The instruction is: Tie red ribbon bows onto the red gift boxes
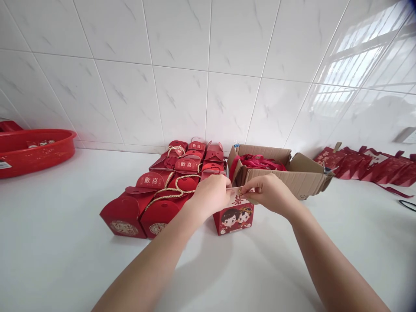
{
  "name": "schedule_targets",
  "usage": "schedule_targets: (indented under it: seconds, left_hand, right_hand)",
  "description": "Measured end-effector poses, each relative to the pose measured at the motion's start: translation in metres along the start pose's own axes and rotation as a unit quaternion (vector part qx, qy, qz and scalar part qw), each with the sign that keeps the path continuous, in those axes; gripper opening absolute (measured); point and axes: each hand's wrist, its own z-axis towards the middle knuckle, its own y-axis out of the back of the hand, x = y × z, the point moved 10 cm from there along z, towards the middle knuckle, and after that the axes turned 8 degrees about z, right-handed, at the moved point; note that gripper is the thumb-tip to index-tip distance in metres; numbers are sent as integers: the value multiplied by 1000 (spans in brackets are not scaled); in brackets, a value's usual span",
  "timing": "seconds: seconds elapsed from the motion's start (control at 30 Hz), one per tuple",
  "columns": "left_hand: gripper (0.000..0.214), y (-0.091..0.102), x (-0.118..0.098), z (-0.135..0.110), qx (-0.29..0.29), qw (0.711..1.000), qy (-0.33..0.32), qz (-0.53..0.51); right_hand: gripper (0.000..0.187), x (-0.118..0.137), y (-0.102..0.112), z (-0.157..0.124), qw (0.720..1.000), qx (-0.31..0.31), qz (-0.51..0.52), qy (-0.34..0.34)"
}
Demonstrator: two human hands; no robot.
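A small red gift box (236, 220) with two cartoon figures and a white upper panel with red characters stands upright on the white counter. My left hand (212, 190) is closed at the box's top left edge, its fingertips partly hidden behind the hand. On the other side, my right hand (268, 193) pinches a small gold-coloured piece (240, 190) at the top edge of the panel; its exact kind is too small to tell. Both hands are close together over the box. Left of them, several red boxes (125, 212) stand in rows, some with beige twisted cords (175, 187).
Behind my right hand sits an open cardboard carton (279, 178) holding crumpled red material (261, 162). A red plastic basin (48, 149) is at far left. Several red bags (364, 167) lean along the wall at right, near a black loop (407, 205). White tiles (182, 99) rise behind the counter.
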Motion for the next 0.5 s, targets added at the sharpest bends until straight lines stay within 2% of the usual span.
schedule_targets:
  seconds: [0.13, 0.23, 0.3, 0.4, 0.5]
  left_hand:
    - [24, -2, -1, -1, 3, 1000, 0, -6]
    - [25, -2, -1, 0, 5, 1000, -7, -3]
    - [24, -3, -1, 1, 8, 1000, -17, 10]
    - [20, -4, -2, 3, 7, 998, -33, 49]
    - [11, -9, -8, 4, -15, 994, -46, 95]
  right_hand:
    - [13, 4, 2, -1, 1000, -9, -23, -1]
    - [5, 8, 8, 0, 996, -54, -69, 14]
    - [8, 12, 10, 1, 993, -77, -80, 44]
    - [9, 11, 1, 5, 996, -52, -23, 72]
    - [10, -1, -3, 8, 998, -40, 39, 34]
